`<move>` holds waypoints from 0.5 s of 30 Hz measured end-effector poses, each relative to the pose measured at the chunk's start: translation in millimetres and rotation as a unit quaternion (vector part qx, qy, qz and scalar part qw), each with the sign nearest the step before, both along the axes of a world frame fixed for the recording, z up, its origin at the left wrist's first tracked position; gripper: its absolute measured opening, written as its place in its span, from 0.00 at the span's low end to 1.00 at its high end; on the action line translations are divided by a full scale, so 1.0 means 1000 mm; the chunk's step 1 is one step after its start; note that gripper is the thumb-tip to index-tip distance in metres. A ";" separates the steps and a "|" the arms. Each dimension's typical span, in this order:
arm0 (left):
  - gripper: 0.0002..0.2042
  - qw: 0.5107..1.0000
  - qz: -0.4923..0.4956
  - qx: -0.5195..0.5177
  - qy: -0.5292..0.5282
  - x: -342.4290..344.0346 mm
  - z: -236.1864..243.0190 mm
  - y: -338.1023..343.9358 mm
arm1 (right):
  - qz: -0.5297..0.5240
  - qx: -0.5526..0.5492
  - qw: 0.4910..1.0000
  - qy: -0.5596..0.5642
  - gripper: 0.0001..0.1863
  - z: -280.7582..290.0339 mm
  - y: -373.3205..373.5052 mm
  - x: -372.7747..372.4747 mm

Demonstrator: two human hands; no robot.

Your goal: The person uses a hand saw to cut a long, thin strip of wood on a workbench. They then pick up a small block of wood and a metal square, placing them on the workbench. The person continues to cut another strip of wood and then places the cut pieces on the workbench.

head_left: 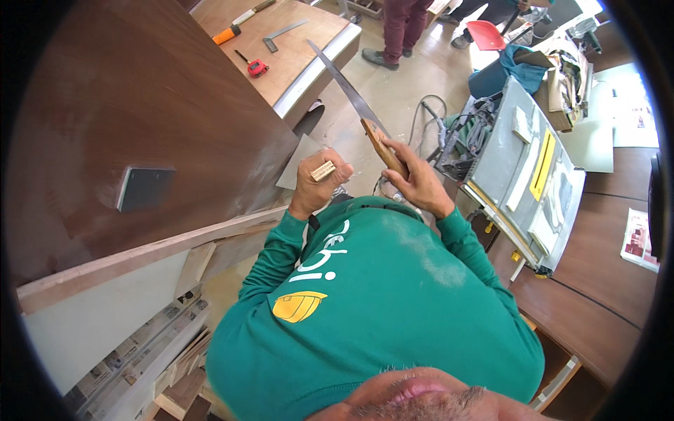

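The right hand (420,181), near the frame's centre, grips a handsaw (363,111) by its wooden handle (380,146), blade (344,84) slanting toward the upper left. Left of it, the left hand (314,186) is closed around a ridged golden piece (323,171). At upper left, a bench (298,56) carries a tape measure (258,68) and square (270,45).

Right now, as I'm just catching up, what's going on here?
A person in a green top holds a handsaw by its wooden handle in the right hand, blade pointing away, and a tan piece in the left hand. A red tape measure and a metal square lie on the tabletop ahead to the left.
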State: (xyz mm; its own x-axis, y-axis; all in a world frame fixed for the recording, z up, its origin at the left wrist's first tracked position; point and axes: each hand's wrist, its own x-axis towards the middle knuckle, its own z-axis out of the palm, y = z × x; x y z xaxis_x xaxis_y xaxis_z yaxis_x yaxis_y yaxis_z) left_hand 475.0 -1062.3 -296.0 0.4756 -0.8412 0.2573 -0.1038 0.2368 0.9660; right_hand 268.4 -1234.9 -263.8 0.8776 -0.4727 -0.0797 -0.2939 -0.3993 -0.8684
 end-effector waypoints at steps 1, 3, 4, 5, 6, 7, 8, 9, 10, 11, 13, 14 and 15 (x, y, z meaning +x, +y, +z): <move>0.12 1.000 0.001 0.000 -0.013 0.007 -0.002 0.001 | 0.010 0.002 1.000 0.013 0.35 0.000 -0.005 0.015; 0.10 0.999 0.004 0.001 -0.037 0.017 -0.008 0.004 | 0.045 -0.030 0.998 0.012 0.35 -0.007 -0.016 0.042; 0.12 0.999 0.012 -0.005 -0.035 0.019 -0.008 0.004 | 0.063 -0.048 0.997 0.013 0.35 -0.012 -0.023 0.054; 0.13 0.999 0.021 -0.009 -0.034 0.020 -0.007 0.004 | 0.093 -0.096 0.991 0.006 0.35 -0.018 -0.031 0.067; 0.14 0.999 0.032 -0.015 -0.033 0.020 -0.004 0.003 | 0.109 -0.110 0.988 -0.003 0.34 -0.022 -0.038 0.081; 0.15 0.999 0.038 -0.026 -0.023 0.020 0.002 -0.001 | 0.123 -0.126 0.984 -0.013 0.34 -0.024 -0.047 0.096; 0.15 0.998 0.044 -0.023 -0.027 0.021 -0.001 0.000 | 0.138 -0.142 0.980 -0.023 0.33 -0.028 -0.055 0.112; 0.15 0.998 0.050 -0.026 -0.030 0.022 -0.003 -0.002 | 0.161 -0.160 0.974 -0.005 0.34 -0.030 -0.066 0.127; 0.15 0.997 0.057 -0.028 -0.034 0.024 -0.006 -0.004 | 0.168 -0.174 0.970 -0.018 0.34 -0.036 -0.076 0.144; 0.15 0.997 0.058 -0.012 -0.040 0.027 -0.007 -0.006 | 0.175 -0.188 0.966 -0.032 0.34 -0.043 -0.086 0.160; 0.15 0.997 0.076 -0.025 -0.024 0.032 -0.006 -0.014 | 0.193 -0.208 0.958 -0.042 0.33 -0.054 -0.106 0.198; 0.15 0.996 0.086 -0.031 -0.016 0.035 -0.006 -0.020 | 0.201 -0.214 0.955 -0.038 0.32 -0.057 -0.116 0.218; 0.15 0.995 0.093 -0.028 -0.007 0.039 -0.006 -0.026 | 0.212 -0.217 0.952 -0.034 0.31 -0.063 -0.127 0.238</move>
State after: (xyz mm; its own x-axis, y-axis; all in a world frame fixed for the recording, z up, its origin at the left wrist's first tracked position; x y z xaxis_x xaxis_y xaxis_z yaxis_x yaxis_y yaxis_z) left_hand 513.6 -1088.2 -302.1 0.6178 -0.7229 0.3094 -0.1646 0.2659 0.9498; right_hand 506.1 -1361.6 -326.7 0.9932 -0.0492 0.1057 0.0250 -0.7957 -0.6052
